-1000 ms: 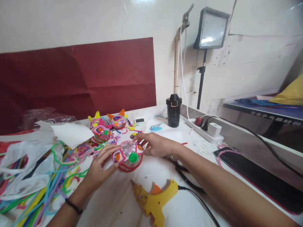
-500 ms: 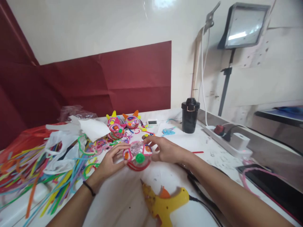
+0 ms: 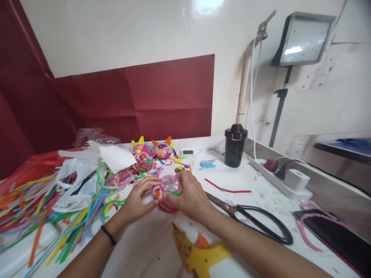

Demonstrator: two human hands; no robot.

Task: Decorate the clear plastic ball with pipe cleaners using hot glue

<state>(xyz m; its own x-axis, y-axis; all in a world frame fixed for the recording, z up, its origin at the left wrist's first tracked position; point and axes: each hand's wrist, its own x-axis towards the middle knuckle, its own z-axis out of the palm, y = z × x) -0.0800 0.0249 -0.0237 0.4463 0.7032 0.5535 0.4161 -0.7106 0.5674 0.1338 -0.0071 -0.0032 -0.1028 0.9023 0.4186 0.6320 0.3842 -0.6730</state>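
Between my two hands is a small clear ball trimmed with pink and red pipe cleaners (image 3: 167, 184), with an orange eye and a green nose. My left hand (image 3: 141, 197) grips its left side, fingertips on the rim near the orange eye. My right hand (image 3: 187, 195) wraps round the right side, its thumb lying across the front and covering the other eye and part of the nose. Just below the ball, a yellow glue gun (image 3: 194, 253) lies on the table, partly behind my right forearm. Large black-handled scissors (image 3: 232, 210) lie to the right of my right hand.
Loose coloured pipe cleaners (image 3: 72, 224) and white plastic bags (image 3: 71, 177) cover the left side. Finished decorated balls (image 3: 145, 160) stand behind. A red pipe cleaner (image 3: 227, 190), black cup (image 3: 236, 146), power strip (image 3: 278, 181) and phone (image 3: 336, 235) are on the right.
My right hand has moved left and closed further round the ball, its thumb now across the front. The right forearm has dropped, uncovering the scissors and red pipe cleaner and covering the glue gun's end.
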